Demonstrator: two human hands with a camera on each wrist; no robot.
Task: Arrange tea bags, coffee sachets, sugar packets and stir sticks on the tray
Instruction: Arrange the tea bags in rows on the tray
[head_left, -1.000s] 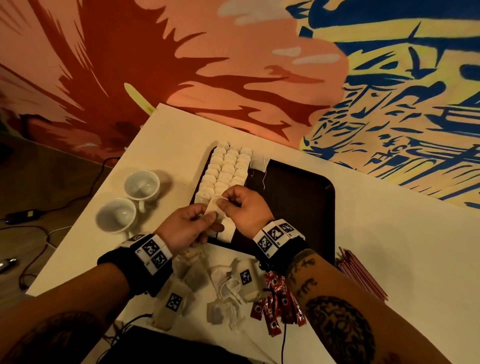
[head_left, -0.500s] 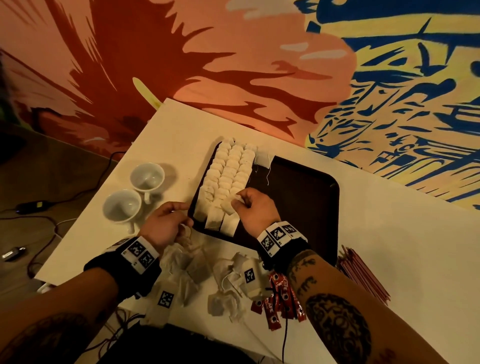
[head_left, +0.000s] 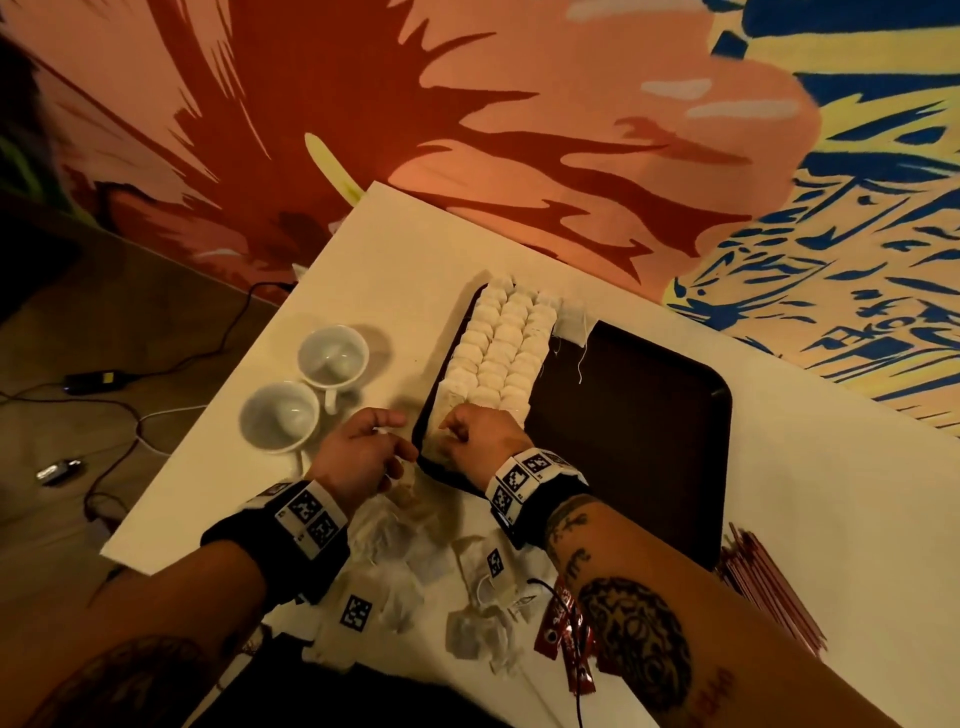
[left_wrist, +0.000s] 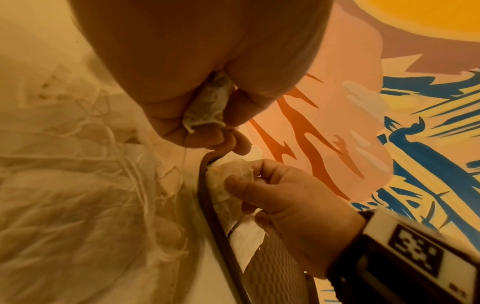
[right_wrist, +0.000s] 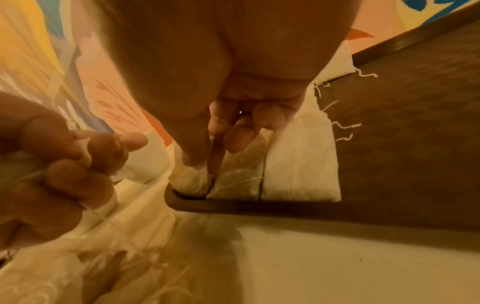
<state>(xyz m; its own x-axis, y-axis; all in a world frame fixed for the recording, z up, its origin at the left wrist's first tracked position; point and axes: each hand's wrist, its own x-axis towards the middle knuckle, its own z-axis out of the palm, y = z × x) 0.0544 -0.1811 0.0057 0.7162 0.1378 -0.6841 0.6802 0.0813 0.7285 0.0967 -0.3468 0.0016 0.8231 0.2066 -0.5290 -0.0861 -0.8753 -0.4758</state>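
Observation:
The dark brown tray (head_left: 639, 415) lies on the white table, with three rows of tea bags (head_left: 501, 353) along its left side. My right hand (head_left: 457, 431) is at the tray's near-left corner, its thumb and curled fingers (right_wrist: 235, 139) pinching the nearest tea bag (right_wrist: 192, 181) of the left row. Just left of the tray, my left hand (head_left: 387, 439) grips a crumpled tea bag (left_wrist: 207, 107) in its curled fingers. A heap of loose tea bags (head_left: 415, 561) lies under my wrists. Red coffee sachets (head_left: 563, 631) and red stir sticks (head_left: 769, 587) sit near my right forearm.
Two white cups (head_left: 332, 358) (head_left: 280, 415) stand on the table left of the tray, close to my left hand. The tray's right part (head_left: 649, 467) is bare. The table's left edge (head_left: 208, 447) drops to a floor with cables (head_left: 119, 374). A painted wall stands behind.
Both hands held one tea bag over the tray's near edge. The right hand set it into the rows and moved to the near-left corner. The left hand took another bag from the heap.

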